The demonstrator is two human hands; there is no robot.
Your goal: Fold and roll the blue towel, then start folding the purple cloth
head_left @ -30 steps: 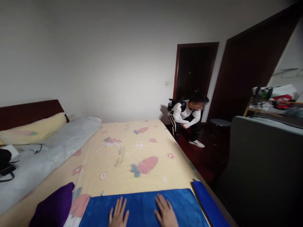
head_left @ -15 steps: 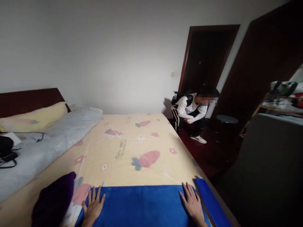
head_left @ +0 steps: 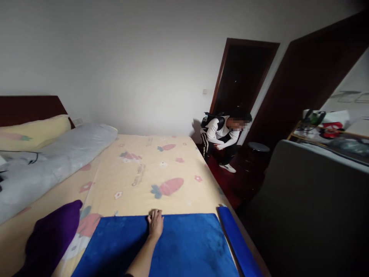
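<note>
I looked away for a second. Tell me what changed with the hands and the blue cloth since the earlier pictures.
Earlier both hands lay flat on the blue fleece cloth, first close together, then spread to its far corners. Now only one hand shows, at the middle of the far edge, fingers curled over it; which hand it is cannot be told, and the other is out of view. The cloth, the purple cloth, the carrot-print sheet and the crouching person stayed put.

Head cam, faces fwd/down over bed (head_left: 161, 169), close.
</note>
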